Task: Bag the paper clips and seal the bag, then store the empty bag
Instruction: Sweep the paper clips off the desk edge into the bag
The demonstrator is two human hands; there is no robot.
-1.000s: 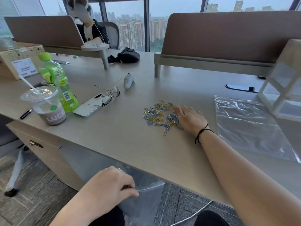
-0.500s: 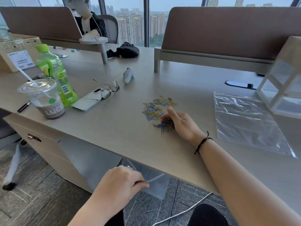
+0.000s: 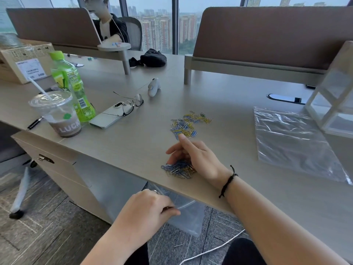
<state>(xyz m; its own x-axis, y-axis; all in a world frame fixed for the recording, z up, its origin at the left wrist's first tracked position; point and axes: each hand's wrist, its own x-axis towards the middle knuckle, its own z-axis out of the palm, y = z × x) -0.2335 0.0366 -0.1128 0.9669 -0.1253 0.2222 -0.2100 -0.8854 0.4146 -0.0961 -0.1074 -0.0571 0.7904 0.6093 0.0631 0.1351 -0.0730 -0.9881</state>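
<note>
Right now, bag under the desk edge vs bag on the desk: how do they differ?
The held bag hangs below the desk edge, pinched at its rim by the left hand; the flat bag lies on the desktop, untouched. The held bag hangs crumpled and partly hidden; the flat bag is spread out in full view. Both are clear plastic.

Bare forearms; a black cord bracelet [image 3: 228, 181] circles the right wrist, a ring [image 3: 155, 191] the left hand [image 3: 147, 209].

You've got two paper clip piles [image 3: 190, 122] [image 3: 178, 169], two clear bags [image 3: 294, 142] [image 3: 188, 215], one bottle [image 3: 71, 83], one cup [image 3: 57, 113], all around the phone [image 3: 107, 118].
</note>
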